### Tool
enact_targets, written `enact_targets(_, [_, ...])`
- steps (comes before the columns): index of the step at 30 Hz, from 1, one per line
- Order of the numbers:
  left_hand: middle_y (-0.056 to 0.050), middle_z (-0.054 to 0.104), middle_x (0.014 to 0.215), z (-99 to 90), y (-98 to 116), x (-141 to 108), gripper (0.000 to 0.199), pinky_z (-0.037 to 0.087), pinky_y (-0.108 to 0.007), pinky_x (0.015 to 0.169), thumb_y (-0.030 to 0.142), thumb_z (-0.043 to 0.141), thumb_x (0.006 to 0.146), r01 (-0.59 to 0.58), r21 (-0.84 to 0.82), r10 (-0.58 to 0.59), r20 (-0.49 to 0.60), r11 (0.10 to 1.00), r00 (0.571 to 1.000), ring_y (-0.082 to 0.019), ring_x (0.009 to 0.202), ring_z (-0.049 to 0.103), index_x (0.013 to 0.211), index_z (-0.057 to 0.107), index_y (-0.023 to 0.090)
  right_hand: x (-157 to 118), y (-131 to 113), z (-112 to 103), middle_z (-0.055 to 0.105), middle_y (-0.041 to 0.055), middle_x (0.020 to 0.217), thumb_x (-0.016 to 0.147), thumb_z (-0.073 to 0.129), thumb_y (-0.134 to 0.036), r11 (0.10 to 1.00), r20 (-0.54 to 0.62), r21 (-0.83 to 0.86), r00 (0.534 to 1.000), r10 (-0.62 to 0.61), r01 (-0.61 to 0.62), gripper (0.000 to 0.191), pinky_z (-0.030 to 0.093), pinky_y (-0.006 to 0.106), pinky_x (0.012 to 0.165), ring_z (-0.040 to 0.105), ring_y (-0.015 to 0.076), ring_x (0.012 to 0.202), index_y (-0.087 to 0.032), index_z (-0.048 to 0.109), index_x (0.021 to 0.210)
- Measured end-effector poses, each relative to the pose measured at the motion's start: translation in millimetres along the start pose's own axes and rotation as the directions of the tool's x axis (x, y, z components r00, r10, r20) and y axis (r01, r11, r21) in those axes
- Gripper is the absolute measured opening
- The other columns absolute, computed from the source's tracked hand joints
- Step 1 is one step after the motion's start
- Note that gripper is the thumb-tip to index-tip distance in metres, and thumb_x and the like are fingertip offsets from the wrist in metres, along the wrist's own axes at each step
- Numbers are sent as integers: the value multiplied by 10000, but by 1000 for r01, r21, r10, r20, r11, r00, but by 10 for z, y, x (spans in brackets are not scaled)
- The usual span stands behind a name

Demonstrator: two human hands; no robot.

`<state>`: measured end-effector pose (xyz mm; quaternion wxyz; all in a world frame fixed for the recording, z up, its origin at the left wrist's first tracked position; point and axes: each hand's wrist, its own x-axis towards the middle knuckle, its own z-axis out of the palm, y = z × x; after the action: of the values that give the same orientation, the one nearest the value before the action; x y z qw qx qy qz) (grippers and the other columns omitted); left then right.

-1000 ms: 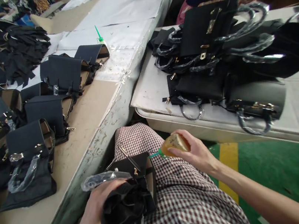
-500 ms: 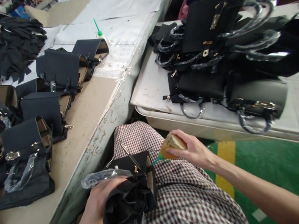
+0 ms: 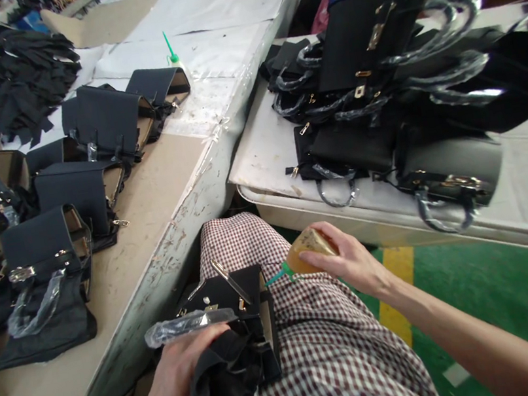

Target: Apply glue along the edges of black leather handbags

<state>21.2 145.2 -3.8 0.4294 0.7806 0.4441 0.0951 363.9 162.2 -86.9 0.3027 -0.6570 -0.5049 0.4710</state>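
On my lap, over a checked cloth [image 3: 336, 346], lies a black handbag [image 3: 237, 281] with gold-coloured fittings and a handle wrapped in clear plastic. My left hand [image 3: 179, 363] is closed around the bag's near side, some fingers hidden behind the dark fabric. A squeeze bottle [image 3: 308, 252] of amber liquid, probably glue, is gripped in my right hand [image 3: 345, 258]. Its green nozzle points left and down, the tip at or very near the bag's right edge; contact I cannot make out.
Several black bags [image 3: 42, 241] stand along the left table [image 3: 164, 193], with a second green-nozzled bottle [image 3: 174, 59] behind them. More black bags with plastic-wrapped handles [image 3: 365, 143] are piled on the right table [image 3: 262, 152]. Dark fabric pieces [image 3: 34, 73] lie heaped at the far left.
The bottle has moved slightly up and right, its nozzle now at a higher spot along the bag's edge. The bag has shifted a little, its near fabric lower and further right.
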Motion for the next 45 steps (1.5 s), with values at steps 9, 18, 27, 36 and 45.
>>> enact_targets(9, [-61, 729, 1171, 246, -81, -192, 388, 469, -397, 1074, 260, 608, 904, -155, 219, 162, -14, 963, 987, -252, 1093, 688, 1286, 551, 290, -22, -23, 73, 683, 12, 845, 811, 670, -507, 989, 68, -147, 997, 35, -25, 400, 477, 374, 701, 632, 244, 768, -223, 582, 1080])
enact_targets(18, [-90, 712, 1185, 193, -106, -195, 416, 473, -417, 1069, 261, 596, 913, -139, 191, 123, 92, 972, 988, -274, 1118, 666, 1327, 551, 271, -71, 43, 32, 570, -50, 669, 819, 695, -502, 945, 278, 226, 945, 171, -237, 324, 347, 243, 418, 472, 124, 490, -221, 597, 949])
enact_targets(27, [-60, 736, 1167, 111, 46, -142, 321, 487, -362, 1051, 223, 562, 956, -69, 150, 48, 138, 986, 989, -241, 1119, 687, 1273, 552, 270, -250, 26, -14, 547, -38, 690, 826, 724, -476, 869, 334, 389, 926, 176, -305, 327, 323, 206, 394, 461, 105, 522, -189, 612, 936])
enact_targets(36, [-28, 748, 1150, 86, 62, -102, 254, 495, -293, 985, 258, 601, 946, -29, 86, 20, 105, 996, 994, -216, 1078, 701, 1200, 602, 271, -404, -75, 8, 569, -12, 732, 847, 713, -424, 745, 456, 556, 885, 96, -368, 279, 269, 193, 366, 449, 96, 519, -177, 627, 941])
enact_targets(45, [-24, 757, 1095, 59, 86, -74, 222, 517, -262, 918, 325, 602, 944, -26, 21, 25, 59, 999, 998, -212, 1014, 717, 1155, 641, 270, -347, -20, -20, 558, -32, 702, 844, 743, -442, 837, 331, 473, 936, 119, -274, 322, 352, 179, 384, 465, 89, 519, -174, 616, 971])
